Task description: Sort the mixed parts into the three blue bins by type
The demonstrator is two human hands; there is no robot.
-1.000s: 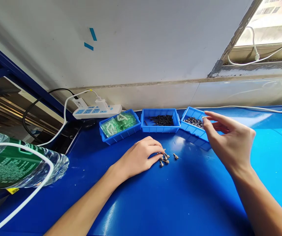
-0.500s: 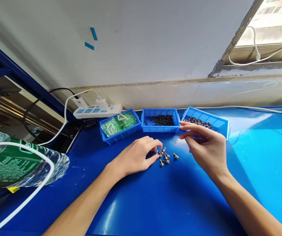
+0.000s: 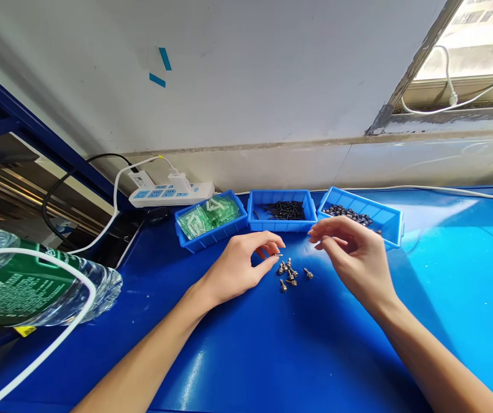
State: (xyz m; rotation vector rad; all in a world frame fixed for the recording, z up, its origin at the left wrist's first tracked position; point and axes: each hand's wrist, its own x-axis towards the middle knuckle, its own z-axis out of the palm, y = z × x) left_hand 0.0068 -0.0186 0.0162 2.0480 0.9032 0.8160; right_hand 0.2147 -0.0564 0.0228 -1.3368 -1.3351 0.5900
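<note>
My left hand (image 3: 244, 264) is closed in a pinch, with a small metal screw (image 3: 278, 254) between thumb and fingertips. The screw is held just above a small pile of thick-headed metal screws (image 3: 290, 273) lying on the blue table. One loose screw (image 3: 309, 273) lies a little to the right of the pile. My right hand (image 3: 356, 255) hovers to the right of the pile, its fingers curved and slightly apart from the thumb. I see nothing in it. Its fingertips are in front of the right blue bin (image 3: 390, 221), which contains small dark metal parts (image 3: 347, 214).
A middle blue bin (image 3: 283, 227) contains black screws (image 3: 289, 210). The left blue bin (image 3: 212, 236) holds green-and-clear packets (image 3: 216, 210). Behind it lies a power strip (image 3: 203, 191) with plugged cables. A large water bottle (image 3: 26, 284) and white cable (image 3: 80, 312) occupy the left.
My left hand has risen slightly from the pile with a screw in its pinch. My right hand has moved down and a little left, away from the right bin's edge.
</note>
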